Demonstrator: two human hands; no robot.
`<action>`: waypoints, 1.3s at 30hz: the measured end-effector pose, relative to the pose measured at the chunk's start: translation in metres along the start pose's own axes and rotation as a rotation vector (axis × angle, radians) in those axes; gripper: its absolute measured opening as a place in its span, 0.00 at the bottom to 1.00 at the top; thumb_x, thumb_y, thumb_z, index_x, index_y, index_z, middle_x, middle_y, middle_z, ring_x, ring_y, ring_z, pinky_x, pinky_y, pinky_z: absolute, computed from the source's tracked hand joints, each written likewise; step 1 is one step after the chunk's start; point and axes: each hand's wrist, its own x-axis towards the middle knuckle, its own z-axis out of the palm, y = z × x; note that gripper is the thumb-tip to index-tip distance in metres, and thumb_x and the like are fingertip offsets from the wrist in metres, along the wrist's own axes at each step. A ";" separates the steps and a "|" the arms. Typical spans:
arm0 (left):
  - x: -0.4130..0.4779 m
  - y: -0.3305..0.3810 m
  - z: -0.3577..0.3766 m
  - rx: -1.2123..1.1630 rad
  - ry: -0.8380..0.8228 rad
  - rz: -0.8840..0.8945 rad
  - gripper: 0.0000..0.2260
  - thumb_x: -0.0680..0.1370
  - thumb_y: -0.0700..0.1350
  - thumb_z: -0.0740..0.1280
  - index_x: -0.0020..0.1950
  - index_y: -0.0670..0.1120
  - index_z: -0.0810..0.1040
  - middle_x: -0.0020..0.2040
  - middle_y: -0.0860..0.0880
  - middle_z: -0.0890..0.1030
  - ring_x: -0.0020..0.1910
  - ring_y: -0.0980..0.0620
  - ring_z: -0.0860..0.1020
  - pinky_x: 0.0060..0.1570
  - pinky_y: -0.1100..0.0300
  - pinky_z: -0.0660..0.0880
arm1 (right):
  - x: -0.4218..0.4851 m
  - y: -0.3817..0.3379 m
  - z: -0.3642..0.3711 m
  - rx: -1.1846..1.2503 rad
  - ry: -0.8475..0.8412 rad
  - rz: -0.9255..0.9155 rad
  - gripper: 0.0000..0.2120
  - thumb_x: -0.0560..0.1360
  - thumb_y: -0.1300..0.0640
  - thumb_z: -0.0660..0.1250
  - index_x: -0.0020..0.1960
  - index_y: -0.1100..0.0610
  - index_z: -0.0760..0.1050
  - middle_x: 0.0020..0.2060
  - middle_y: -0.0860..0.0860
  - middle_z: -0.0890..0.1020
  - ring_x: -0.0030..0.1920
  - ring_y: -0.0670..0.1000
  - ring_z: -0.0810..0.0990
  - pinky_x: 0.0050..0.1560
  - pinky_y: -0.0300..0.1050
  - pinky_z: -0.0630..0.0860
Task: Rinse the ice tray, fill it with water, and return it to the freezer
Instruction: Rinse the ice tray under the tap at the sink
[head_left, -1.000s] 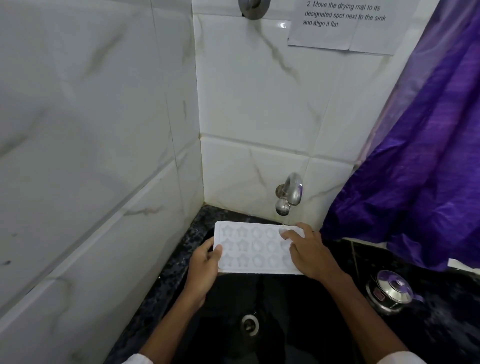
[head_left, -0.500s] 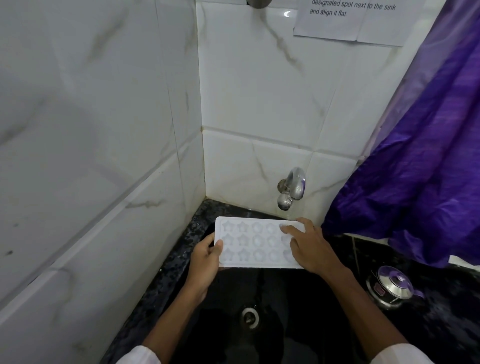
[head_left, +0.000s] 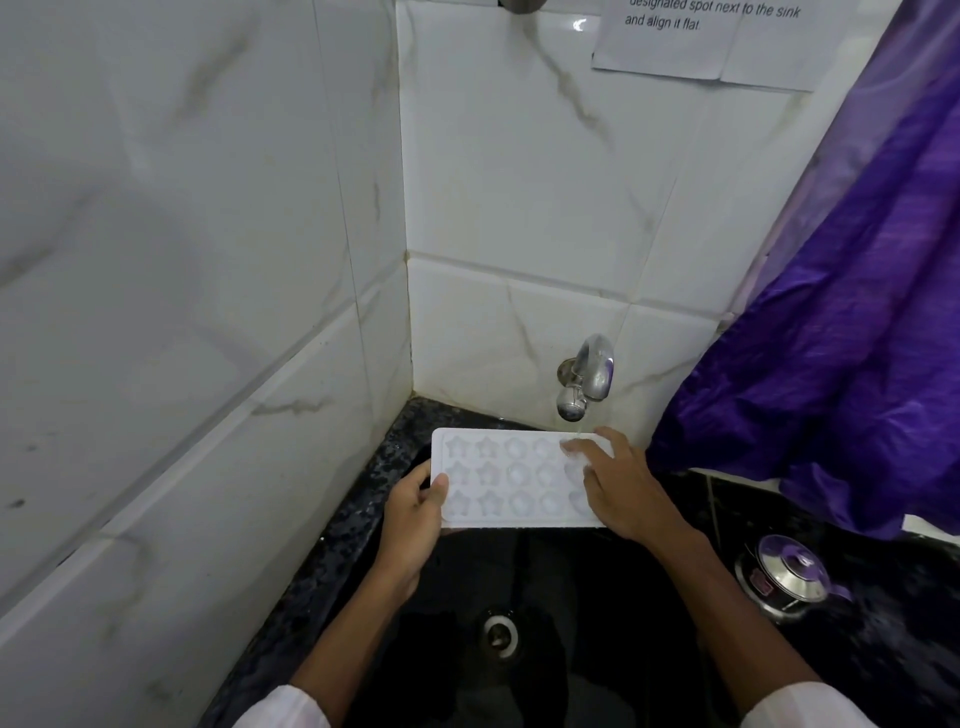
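Note:
A white ice tray (head_left: 511, 478) with star and round moulds is held level over the black sink (head_left: 571, 597), right under the steel tap (head_left: 589, 374). A thin stream of water falls from the tap onto the tray's far right corner. My left hand (head_left: 415, 514) grips the tray's left edge, thumb on top. My right hand (head_left: 621, 488) lies on the tray's right end, with fingertips in the wet moulds under the stream.
White marble tiles close in on the left and behind. A purple curtain (head_left: 841, 338) hangs at the right. A small steel lidded pot (head_left: 789, 577) stands on the dark counter right of the sink. The drain (head_left: 500, 635) is below the tray. A paper note (head_left: 711, 36) is stuck on the wall.
The view has tilted slightly down, so the tap and tray sit a little higher in the frame. Both hands keep the same hold on the tray under the stream.

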 end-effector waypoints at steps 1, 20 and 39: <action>0.001 0.000 0.000 -0.005 0.009 -0.002 0.11 0.85 0.42 0.59 0.58 0.53 0.80 0.53 0.50 0.86 0.51 0.51 0.85 0.54 0.46 0.82 | 0.000 -0.001 0.000 0.038 0.035 0.001 0.20 0.82 0.57 0.57 0.72 0.49 0.66 0.75 0.53 0.58 0.71 0.57 0.62 0.69 0.47 0.63; 0.015 0.010 0.013 -0.029 0.062 -0.012 0.13 0.85 0.43 0.59 0.65 0.46 0.79 0.55 0.48 0.85 0.53 0.49 0.84 0.53 0.47 0.83 | -0.007 -0.004 -0.009 0.146 0.176 -0.115 0.12 0.83 0.56 0.57 0.60 0.56 0.78 0.76 0.56 0.56 0.74 0.54 0.56 0.69 0.40 0.55; 0.016 0.011 0.015 -0.057 0.073 0.005 0.12 0.85 0.42 0.59 0.63 0.46 0.79 0.54 0.48 0.85 0.52 0.49 0.84 0.50 0.49 0.83 | 0.003 0.002 -0.001 0.025 0.187 -0.127 0.10 0.82 0.58 0.59 0.58 0.58 0.77 0.75 0.59 0.59 0.73 0.57 0.60 0.69 0.41 0.53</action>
